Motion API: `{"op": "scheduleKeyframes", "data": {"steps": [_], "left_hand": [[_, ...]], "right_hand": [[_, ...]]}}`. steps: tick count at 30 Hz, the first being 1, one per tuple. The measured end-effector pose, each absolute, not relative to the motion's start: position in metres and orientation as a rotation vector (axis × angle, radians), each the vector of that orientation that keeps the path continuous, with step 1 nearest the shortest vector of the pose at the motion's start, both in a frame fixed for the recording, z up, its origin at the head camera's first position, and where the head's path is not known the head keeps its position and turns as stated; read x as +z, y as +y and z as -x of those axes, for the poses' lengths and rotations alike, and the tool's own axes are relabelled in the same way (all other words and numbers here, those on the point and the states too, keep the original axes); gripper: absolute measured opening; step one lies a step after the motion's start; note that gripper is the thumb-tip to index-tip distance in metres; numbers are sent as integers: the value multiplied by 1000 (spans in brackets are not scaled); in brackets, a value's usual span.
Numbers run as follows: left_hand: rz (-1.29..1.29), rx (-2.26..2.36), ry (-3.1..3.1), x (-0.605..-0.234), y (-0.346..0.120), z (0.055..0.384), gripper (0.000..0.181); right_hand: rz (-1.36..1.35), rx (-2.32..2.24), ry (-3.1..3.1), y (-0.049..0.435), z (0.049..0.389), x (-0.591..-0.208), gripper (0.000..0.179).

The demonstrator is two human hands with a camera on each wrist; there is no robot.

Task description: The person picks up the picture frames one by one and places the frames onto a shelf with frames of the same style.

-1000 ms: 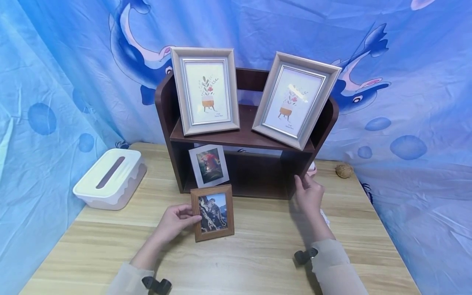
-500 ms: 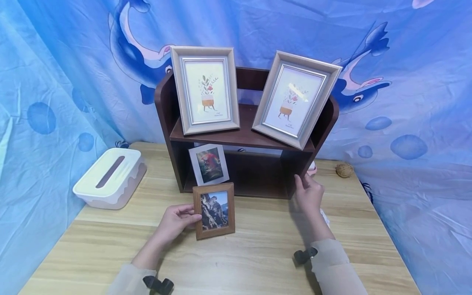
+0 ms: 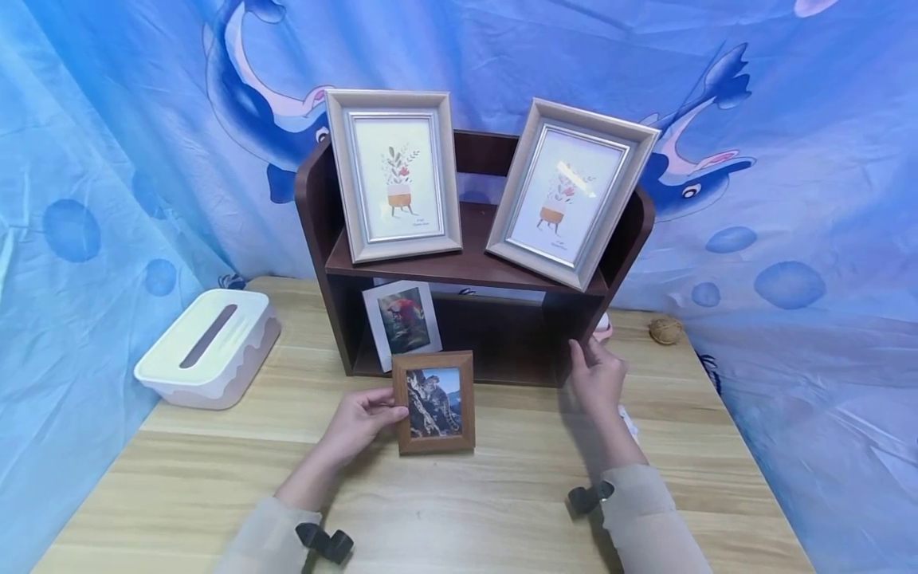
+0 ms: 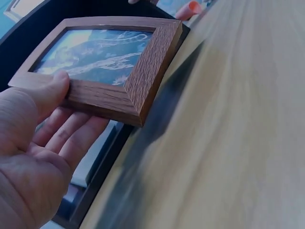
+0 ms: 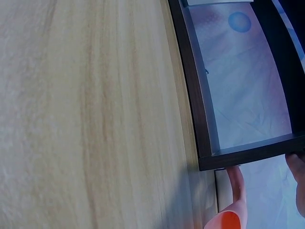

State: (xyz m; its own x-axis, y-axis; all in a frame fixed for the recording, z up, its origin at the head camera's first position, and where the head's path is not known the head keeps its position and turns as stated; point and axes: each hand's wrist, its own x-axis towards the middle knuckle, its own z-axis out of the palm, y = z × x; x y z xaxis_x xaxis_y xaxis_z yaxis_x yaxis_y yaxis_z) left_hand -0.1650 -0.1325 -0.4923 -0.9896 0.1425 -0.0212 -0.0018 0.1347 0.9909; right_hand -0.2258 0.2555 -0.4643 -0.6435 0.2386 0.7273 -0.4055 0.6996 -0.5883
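My left hand (image 3: 363,422) pinches a brown wooden photo frame (image 3: 398,406) by its left edge, thumb in front and fingers behind. The frame shows a leopard-like cat on rocks. It stands before the lower shelf of a dark brown rack (image 3: 495,275). In the left wrist view the wooden frame (image 4: 152,71) is tilted above the table. My right hand (image 3: 601,379) touches the outer face of the rack's right side panel. In the right wrist view only part of the right hand (image 5: 298,179) shows, against the panel; its other fingers are hidden.
On the upper shelf lean two large pale frames (image 3: 339,175) (image 3: 617,215). A white-bordered frame (image 3: 380,327) with a red picture stands in the lower shelf's left. A tissue box (image 3: 208,343) stands left, a twine ball (image 3: 665,330) right. A pink object (image 5: 238,210) lies beyond the rack's panel.
My left hand has moved the wooden frame to the right and slightly up, and straightened it. The right hand stays at the side panel. The view has shifted slightly.
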Motion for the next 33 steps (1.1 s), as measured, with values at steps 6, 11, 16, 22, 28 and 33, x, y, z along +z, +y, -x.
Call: {"op": "scheduleKeyframes", "data": {"steps": [6, 11, 16, 22, 28, 33], "left_hand": [[-127, 2031, 2268, -490, -115, 175, 44], [-178, 2083, 2262, -486, -102, 185, 40], [-226, 2157, 2180, -479, -94, 197, 37], [-224, 2181, 2157, -473, -86, 211, 39], [-239, 2163, 2167, -470, -77, 223, 41], [-227, 2142, 2207, -468, -68, 232, 40]], "right_hand": [[-129, 935, -2055, 256, 225, -468, 14], [-128, 933, -2051, 258, 225, -469, 16], [-136, 939, -2042, 258, 226, -468, 15], [-148, 948, -2042, 257, 227, -468, 15], [-143, 933, -2028, 257, 225, -469, 14], [-147, 942, -2033, 256, 226, -467, 17]]}}
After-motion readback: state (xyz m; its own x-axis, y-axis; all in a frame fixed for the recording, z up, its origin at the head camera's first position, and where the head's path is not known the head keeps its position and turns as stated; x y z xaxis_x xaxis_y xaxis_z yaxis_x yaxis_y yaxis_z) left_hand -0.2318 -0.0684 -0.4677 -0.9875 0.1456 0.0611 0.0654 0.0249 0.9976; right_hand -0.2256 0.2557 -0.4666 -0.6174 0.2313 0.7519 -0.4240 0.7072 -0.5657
